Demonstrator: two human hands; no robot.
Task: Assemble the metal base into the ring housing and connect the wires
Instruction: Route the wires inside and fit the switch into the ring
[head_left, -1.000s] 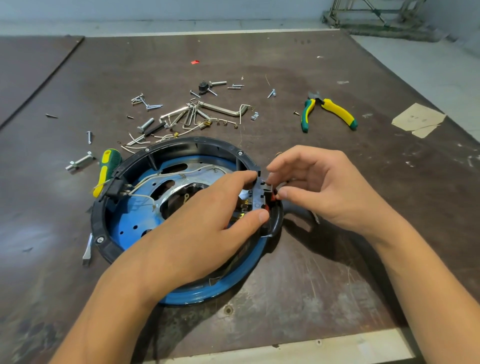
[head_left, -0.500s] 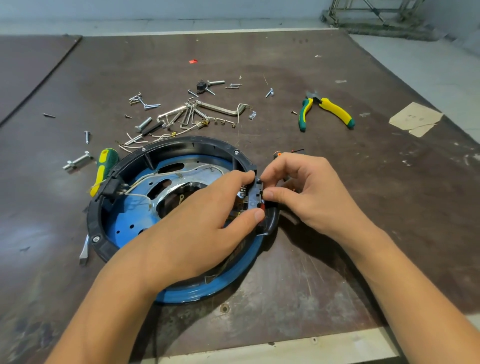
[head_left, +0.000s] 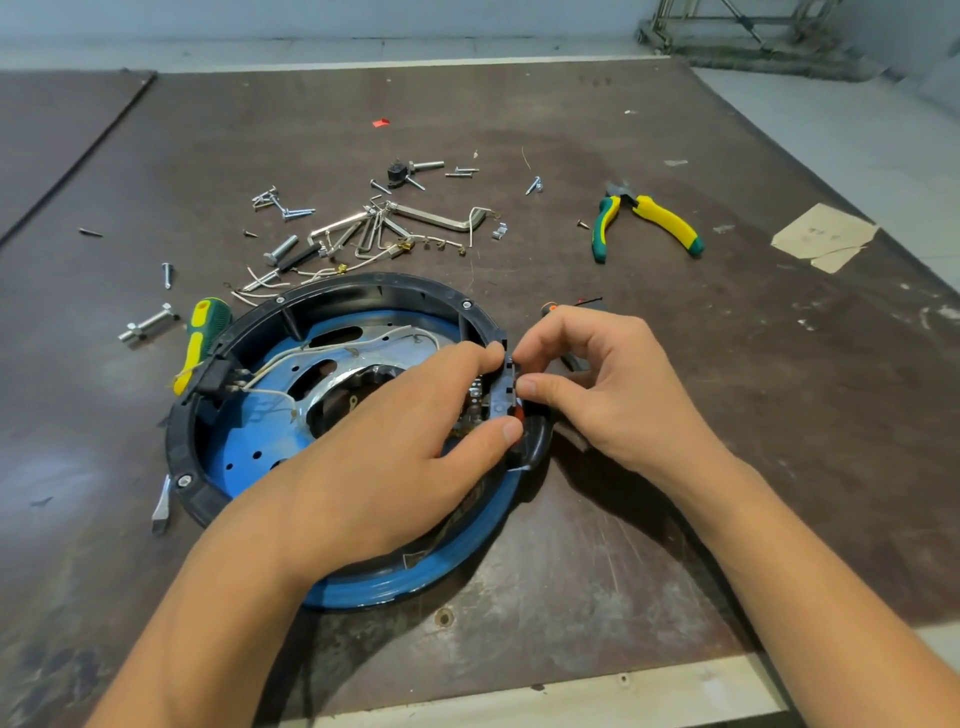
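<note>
I am watching the left hand (head_left: 395, 457) reaching across the black ring housing (head_left: 363, 287), its thumb and forefinger pinching a black switch block (head_left: 506, 387) sitting at the housing's right rim. The right hand (head_left: 613, 395) is pinching the same block from outside, its other fingers curled. The blue metal base (head_left: 244, 441) is lying inside the housing on the brown table (head_left: 727, 467), white wires (head_left: 322, 349) trailing over it. Pliers (head_left: 649, 218), a screwdriver (head_left: 202, 327) and loose screws (head_left: 298, 212) are lying nearby.
</note>
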